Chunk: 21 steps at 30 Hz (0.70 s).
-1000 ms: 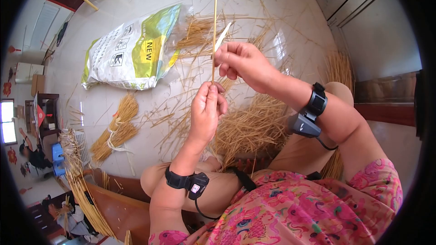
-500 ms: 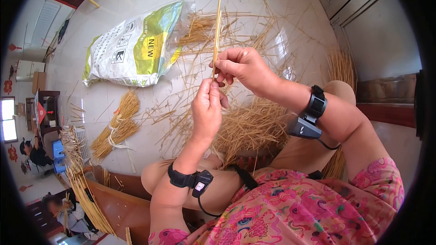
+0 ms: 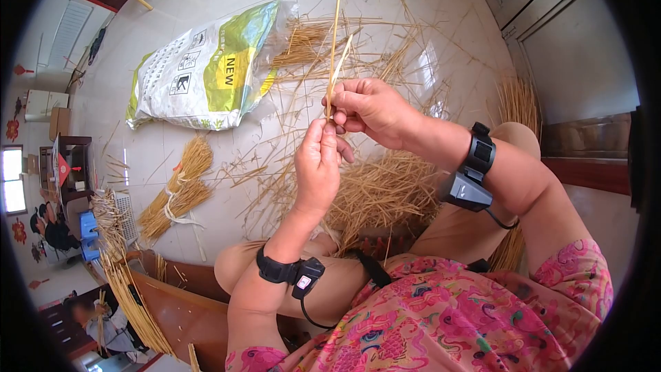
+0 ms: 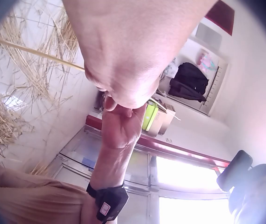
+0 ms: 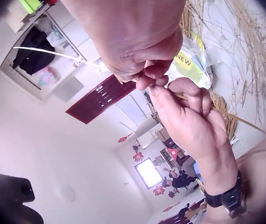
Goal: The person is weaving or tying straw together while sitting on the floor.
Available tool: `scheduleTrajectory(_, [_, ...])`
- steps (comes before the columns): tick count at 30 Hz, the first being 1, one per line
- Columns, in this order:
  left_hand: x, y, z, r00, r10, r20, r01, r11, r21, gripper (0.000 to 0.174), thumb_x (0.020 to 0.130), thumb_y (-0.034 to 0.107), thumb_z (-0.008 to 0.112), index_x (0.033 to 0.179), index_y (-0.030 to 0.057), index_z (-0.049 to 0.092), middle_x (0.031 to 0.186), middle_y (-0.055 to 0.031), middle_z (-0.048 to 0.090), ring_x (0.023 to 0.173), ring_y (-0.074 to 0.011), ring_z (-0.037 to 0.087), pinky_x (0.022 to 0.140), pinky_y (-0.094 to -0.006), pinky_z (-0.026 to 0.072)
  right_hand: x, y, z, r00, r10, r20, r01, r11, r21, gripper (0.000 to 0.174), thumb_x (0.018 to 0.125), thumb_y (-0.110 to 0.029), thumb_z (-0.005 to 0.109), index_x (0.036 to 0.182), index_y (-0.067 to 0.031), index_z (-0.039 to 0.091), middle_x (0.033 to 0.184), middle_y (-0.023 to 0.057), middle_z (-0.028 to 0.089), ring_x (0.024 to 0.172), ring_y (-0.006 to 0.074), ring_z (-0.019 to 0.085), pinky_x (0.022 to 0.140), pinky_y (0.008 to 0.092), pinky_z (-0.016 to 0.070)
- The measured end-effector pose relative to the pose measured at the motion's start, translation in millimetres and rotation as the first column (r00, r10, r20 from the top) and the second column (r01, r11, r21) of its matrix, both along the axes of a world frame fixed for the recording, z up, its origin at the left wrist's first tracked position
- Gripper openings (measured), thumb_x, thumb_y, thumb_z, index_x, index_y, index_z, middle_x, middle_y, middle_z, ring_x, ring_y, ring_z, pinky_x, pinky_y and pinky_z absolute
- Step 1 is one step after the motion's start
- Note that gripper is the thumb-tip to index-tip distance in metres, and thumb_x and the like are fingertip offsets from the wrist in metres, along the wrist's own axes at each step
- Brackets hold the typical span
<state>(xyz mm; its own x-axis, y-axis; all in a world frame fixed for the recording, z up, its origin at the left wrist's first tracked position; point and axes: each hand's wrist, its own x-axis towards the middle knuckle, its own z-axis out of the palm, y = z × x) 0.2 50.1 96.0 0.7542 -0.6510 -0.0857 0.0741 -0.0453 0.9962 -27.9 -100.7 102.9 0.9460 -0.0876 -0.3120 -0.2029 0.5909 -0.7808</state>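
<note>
A long thin straw stalk [image 3: 337, 24] rises from between the two hands in the head view. My left hand [image 3: 318, 165] pinches its lower part between thumb and fingers. Just above, my right hand [image 3: 375, 110] pinches the same stalk, close to the left fingertips. A pale peeled strip [image 3: 342, 55] sticks up beside the stalk from the right fingers; in the right wrist view the pale strip [image 5: 54, 52] stretches away to the left. There the stalk's lower end [image 5: 240, 122] runs out past the left hand [image 5: 193, 126].
Loose straw [image 3: 385, 196] lies heaped below the hands and scattered over the tiled floor. A white and green bag [image 3: 200, 76] lies at the upper left, with a tied straw bundle [image 3: 175, 193] below it. More straw [image 3: 516, 107] stands by the metal doors; people sit at the far left.
The stalk's upper part leans further right, and the pale strip now stands apart from it. My right hand has moved down, closer to my left hand, which has shifted slightly right.
</note>
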Motion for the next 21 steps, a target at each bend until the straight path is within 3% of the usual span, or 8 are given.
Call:
scheduleTrajectory(6, [5.1, 1.1, 3.3, 1.0, 0.013, 0.008, -0.013, 1.0, 0.022, 0.023, 0.1, 0.023, 0.037, 0.095, 0.006, 0.051, 0.059, -0.0024, 0.057, 0.046, -0.0003, 0.032, 0.043, -0.0166, 0.025, -3.8, 4.9, 12.7, 1.0, -0.006, -0.02, 0.001, 0.97, -0.243, 0.013, 0.087, -0.015, 0.061, 0.081, -0.0031, 0.06, 0.068, -0.0004, 0.055, 0.057, 0.0048, 0.046, 0.052, 0.0187, 0.0383])
scheduleTrajectory(10, [3.6, 1.0, -1.3, 0.992, 0.051, 0.112, -0.056, 0.998, 0.041, 0.021, 0.1, 0.021, 0.039, 0.097, 0.0044, 0.052, 0.06, -0.0021, 0.057, 0.049, -0.0013, 0.042, 0.045, -0.0178, 0.03, -4.9, 8.9, 13.8, 1.0, -0.011, 0.014, 0.016, 0.92, -0.392, 0.011, 0.084, -0.012, 0.062, 0.078, -0.0024, 0.06, 0.067, -0.0006, 0.056, 0.055, 0.0034, 0.043, 0.048, 0.0194, 0.0348])
scheduleTrajectory(15, [2.1, 1.5, 3.9, 0.953, 0.072, 0.295, -0.122, 0.98, 0.154, 0.02, 0.099, 0.018, 0.043, 0.1, 0.0024, 0.056, 0.062, -0.0027, 0.059, 0.057, -0.0061, 0.055, 0.052, -0.0226, 0.0409, -5.7, 11.2, 17.2, 0.999, -0.022, 0.033, 0.034, 0.901, -0.432, 0.01, 0.083, -0.01, 0.062, 0.077, -0.002, 0.06, 0.066, -0.0012, 0.056, 0.056, 0.003, 0.043, 0.048, 0.0197, 0.0346])
scheduleTrajectory(21, [0.1, 1.9, 1.2, 0.928, 0.065, 0.366, -0.14, 0.974, 0.181, 0.019, 0.098, 0.016, 0.044, 0.101, 0.0016, 0.057, 0.063, -0.0043, 0.06, 0.057, -0.0078, 0.056, 0.052, -0.024, 0.0423, -6.3, 13.4, 9.8, 0.996, -0.043, 0.08, 0.071, 0.916, -0.395, 0.008, 0.082, -0.008, 0.061, 0.076, -0.0023, 0.06, 0.066, -0.0003, 0.057, 0.057, 0.0041, 0.045, 0.051, 0.02, 0.0371])
